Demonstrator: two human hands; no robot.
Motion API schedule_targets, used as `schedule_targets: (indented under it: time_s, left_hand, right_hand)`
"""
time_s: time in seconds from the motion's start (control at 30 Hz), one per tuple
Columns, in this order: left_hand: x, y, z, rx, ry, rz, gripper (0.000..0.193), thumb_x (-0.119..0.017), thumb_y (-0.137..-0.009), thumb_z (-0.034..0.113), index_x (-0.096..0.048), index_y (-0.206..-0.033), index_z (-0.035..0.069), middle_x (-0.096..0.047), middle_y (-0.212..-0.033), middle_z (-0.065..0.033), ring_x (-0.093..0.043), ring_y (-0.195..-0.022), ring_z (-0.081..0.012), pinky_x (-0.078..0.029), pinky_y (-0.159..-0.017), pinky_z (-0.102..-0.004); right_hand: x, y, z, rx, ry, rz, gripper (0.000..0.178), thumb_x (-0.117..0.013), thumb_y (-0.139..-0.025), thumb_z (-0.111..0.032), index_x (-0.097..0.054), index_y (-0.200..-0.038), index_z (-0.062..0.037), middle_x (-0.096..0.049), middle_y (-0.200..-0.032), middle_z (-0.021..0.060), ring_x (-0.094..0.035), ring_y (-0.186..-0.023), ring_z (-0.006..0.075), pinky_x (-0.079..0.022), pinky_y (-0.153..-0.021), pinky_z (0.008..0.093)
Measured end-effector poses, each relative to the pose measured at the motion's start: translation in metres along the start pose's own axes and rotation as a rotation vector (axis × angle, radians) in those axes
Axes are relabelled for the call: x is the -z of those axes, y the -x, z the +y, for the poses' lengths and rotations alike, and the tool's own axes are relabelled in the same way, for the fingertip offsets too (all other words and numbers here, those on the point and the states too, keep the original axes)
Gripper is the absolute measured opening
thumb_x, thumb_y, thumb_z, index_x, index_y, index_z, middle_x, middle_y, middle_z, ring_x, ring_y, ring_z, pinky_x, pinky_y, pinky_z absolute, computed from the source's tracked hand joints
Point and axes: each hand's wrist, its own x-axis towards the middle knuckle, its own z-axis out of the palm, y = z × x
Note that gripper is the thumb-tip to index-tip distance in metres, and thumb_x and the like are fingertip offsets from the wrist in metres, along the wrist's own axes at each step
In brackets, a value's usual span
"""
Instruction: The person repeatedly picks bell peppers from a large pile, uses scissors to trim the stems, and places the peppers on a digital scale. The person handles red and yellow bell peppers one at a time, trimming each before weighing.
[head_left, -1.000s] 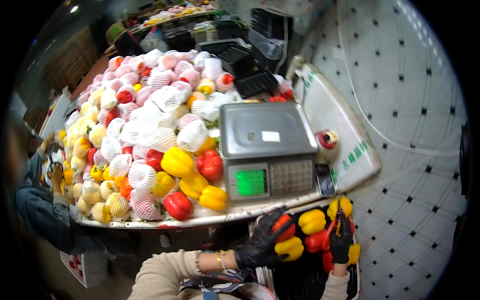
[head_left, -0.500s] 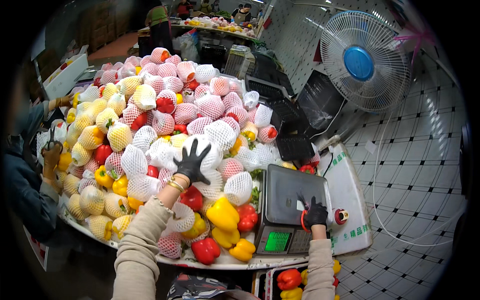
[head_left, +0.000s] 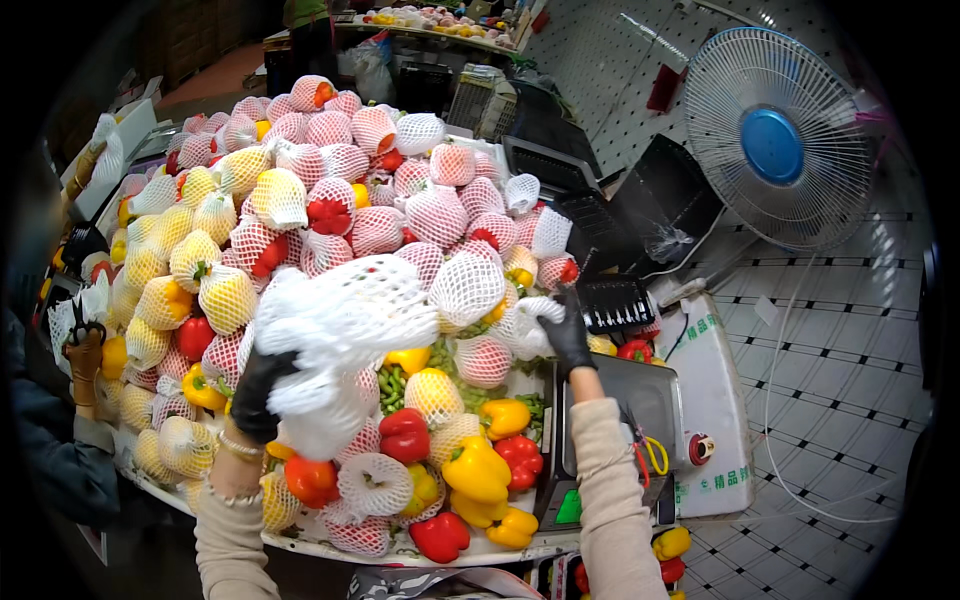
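Observation:
My left hand (head_left: 262, 395), in a black glove, is closed on a bunch of white foam net sleeves (head_left: 345, 310) above the pepper pile. The sleeves hide part of its fingers. My right hand (head_left: 568, 338), also gloved in black, grips a white foam net sleeve (head_left: 528, 328) at the pile's right side. Below the hands lie bare peppers, among them a red pepper (head_left: 404, 435) and a yellow pepper (head_left: 477, 470). A red-and-white netted pepper (head_left: 484, 361) sits between the hands. Under my right forearm stands a digital scale (head_left: 590, 420), partly covered.
Netted peppers (head_left: 330, 215) heap across the table. At the left a co-worker's hand (head_left: 85, 355) holds scissors (head_left: 84, 322). Black crates (head_left: 610, 305) stand behind the scale. A large fan (head_left: 775, 145) is at the right, and a white foam board (head_left: 715, 440) lies beside the scale.
My left hand was spread over the white sleeves; it has moved left and now grips a bunch, lifted. My right hand has left the scale, moving farther out to a sleeve. The view has shifted.

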Motion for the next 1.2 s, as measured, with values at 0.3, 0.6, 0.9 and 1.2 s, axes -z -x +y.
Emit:
schedule_targets:
  time_s: [0.3, 0.6, 0.9, 1.2]
  left_hand:
    - [0.033, 0.086, -0.084, 0.256, -0.667, -0.268, 0.064, -0.076, -0.065, 0.017, -0.046, -0.120, 0.000, -0.058, -0.112, -0.0124, -0.057, -0.100, -0.0182, -0.045, -0.087, -0.0319]
    - [0.000, 0.107, -0.126, -0.077, -1.810, -0.142, 0.085, -0.070, -0.057, 0.045, -0.041, -0.131, 0.014, -0.035, -0.130, -0.0167, -0.026, -0.126, -0.0367, -0.023, -0.093, -0.0581]
    - [0.017, 0.103, -0.135, -0.491, -1.397, -0.219, 0.031, -0.065, -0.072, 0.023, -0.057, -0.092, 0.002, -0.055, -0.079, -0.0113, -0.056, -0.072, -0.0284, -0.044, -0.060, -0.0388]
    - [0.104, 0.027, -0.011, 0.002, -1.295, 0.118, 0.121, -0.073, -0.060, 0.013, 0.020, -0.136, 0.008, -0.057, -0.103, -0.0262, -0.059, -0.090, -0.0376, -0.048, -0.078, -0.0376]
  right_hand:
    - [-0.060, -0.037, 0.147, -0.443, 0.695, -0.530, 0.045, -0.054, -0.075, -0.037, -0.060, -0.103, -0.0023, -0.056, -0.107, 0.0246, -0.053, -0.103, 0.0367, -0.042, -0.084, 0.0424]
    - [-0.004, -0.012, -0.109, 0.440, -0.012, -0.525, 0.044, -0.072, -0.066, -0.007, -0.056, -0.108, -0.0044, -0.037, -0.136, 0.0124, -0.035, -0.123, 0.0313, -0.033, -0.098, 0.0404]
    - [-0.119, 0.038, -0.134, -0.143, -0.530, -0.817, 0.057, -0.078, -0.060, -0.009, -0.052, -0.112, -0.0042, -0.055, -0.109, 0.0061, -0.053, -0.098, 0.0184, -0.042, -0.089, 0.0321]
    - [-0.238, 0.038, -0.163, 0.635, 0.321, -0.948, 0.071, -0.068, -0.060, -0.018, -0.037, -0.123, -0.0040, -0.053, -0.111, 0.0208, -0.050, -0.103, 0.0337, -0.040, -0.087, 0.0365]
